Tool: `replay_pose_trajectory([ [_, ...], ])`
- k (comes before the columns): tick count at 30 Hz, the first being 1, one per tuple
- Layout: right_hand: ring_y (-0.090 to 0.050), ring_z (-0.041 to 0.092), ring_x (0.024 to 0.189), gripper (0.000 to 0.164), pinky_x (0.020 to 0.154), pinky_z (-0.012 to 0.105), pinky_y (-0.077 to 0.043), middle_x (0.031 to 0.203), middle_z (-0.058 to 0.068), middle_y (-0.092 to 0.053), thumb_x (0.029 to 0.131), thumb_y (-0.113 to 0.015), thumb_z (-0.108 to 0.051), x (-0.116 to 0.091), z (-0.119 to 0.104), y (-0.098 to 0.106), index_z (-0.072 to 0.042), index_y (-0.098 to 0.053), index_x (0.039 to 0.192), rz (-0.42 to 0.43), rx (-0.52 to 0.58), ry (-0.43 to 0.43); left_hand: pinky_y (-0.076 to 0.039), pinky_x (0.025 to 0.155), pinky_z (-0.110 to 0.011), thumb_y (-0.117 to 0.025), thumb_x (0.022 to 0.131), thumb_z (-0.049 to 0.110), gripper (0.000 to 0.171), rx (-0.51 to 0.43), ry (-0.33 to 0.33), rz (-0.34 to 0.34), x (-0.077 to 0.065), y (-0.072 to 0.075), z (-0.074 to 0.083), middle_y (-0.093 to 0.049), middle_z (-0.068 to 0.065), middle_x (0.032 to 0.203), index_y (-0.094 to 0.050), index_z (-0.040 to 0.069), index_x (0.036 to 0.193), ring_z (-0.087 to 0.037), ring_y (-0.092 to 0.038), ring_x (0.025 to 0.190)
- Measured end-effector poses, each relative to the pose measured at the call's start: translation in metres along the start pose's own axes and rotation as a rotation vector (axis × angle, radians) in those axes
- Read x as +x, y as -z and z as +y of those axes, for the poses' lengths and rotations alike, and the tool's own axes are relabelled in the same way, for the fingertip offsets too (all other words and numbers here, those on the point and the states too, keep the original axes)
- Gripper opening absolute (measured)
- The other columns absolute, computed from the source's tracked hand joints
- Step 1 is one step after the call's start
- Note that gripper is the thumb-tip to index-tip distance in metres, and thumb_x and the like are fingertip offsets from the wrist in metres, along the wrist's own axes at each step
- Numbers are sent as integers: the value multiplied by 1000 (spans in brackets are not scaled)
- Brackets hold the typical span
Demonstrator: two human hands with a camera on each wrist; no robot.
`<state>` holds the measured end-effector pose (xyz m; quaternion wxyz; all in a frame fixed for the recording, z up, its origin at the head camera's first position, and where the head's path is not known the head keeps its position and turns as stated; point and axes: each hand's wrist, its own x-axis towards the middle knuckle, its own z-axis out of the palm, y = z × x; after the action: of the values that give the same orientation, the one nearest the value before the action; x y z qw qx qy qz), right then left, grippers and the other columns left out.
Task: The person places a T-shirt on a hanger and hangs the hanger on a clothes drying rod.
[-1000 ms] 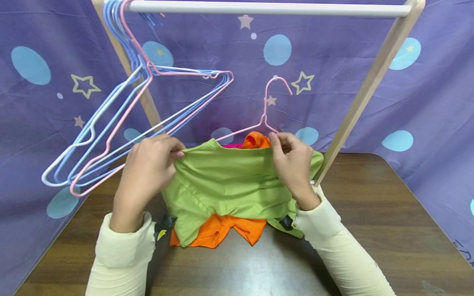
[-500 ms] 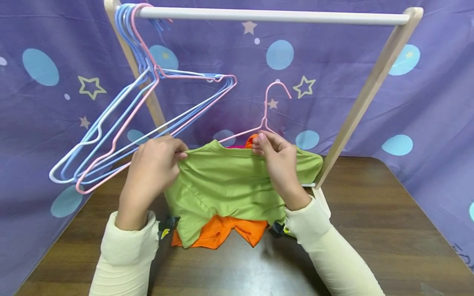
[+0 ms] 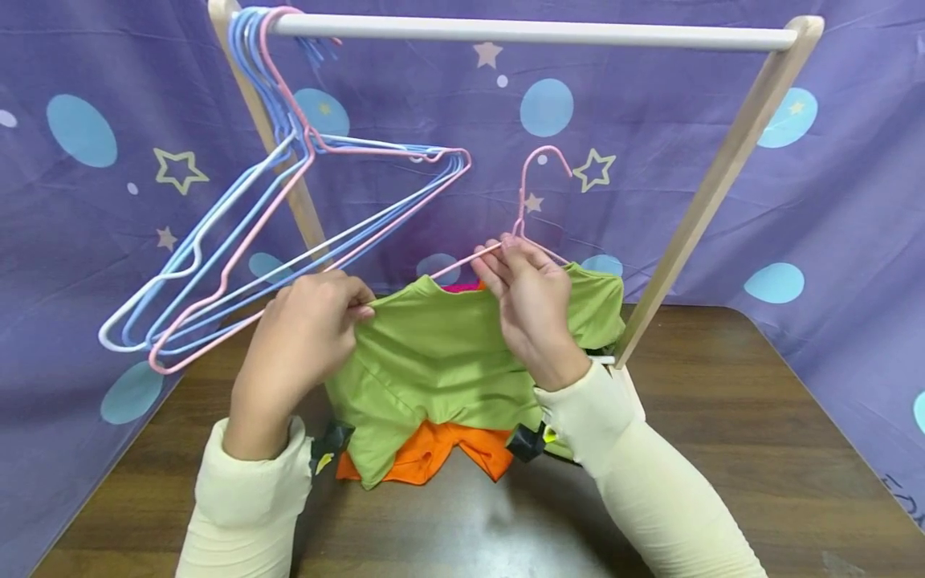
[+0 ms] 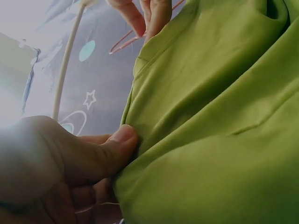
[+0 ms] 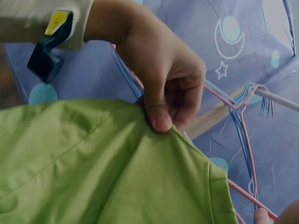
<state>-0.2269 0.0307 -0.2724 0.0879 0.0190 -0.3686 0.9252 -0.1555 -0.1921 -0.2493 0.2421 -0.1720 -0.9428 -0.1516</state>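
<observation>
Now | right hand (image 3: 531,297) shifts from green shirt (image 3: 426,353) to pinch loose pink hanger (image 3: 522,197) | left hand (image 3: 307,337) pinches shirt | hanger likely steadier

A dark brown wood-grain table (image 3: 759,449) fills the lower frame; an orange garment (image 3: 415,457) lies at lower centre, and a rack (image 3: 711,185) stands on it.

I'm watching the right hand (image 3: 531,301) slipping off the green shirt's (image 3: 433,353) neckline; it is now pinching the pink hanger (image 3: 521,205) just below its hook, and the hanger is lifting slightly.
</observation>
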Motion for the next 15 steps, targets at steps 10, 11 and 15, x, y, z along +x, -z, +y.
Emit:
replay_pose_trajectory([
  [10,-71,21,78,6,84,38,-60,87,12,-69,102,-59,-2,-4,-18,-21,-1,-64,99,-17,9,41,-56,74,-50,-76,89,1,4,-42,-43,57,-2,2,6,-73,-11,88,-76,3,92,-30,-70,80],
  [11,-71,20,77,7,83,37,-61,87,11,-69,102,-58,-2,-4,-19,-22,-2,-64,98,-24,-7,60,-56,74,-49,-76,89,2,4,-46,-48,61,-2,2,7,-74,-11,88,-76,3,92,-30,-70,80],
  [15,-69,19,75,9,78,34,-61,88,11,-66,104,-54,-2,-8,-22,-27,-2,-62,99,-54,-57,144,-56,73,-48,-76,89,2,5,-67,-69,75,-3,3,8,-74,-9,88,-77,4,93,-28,-70,79],
])
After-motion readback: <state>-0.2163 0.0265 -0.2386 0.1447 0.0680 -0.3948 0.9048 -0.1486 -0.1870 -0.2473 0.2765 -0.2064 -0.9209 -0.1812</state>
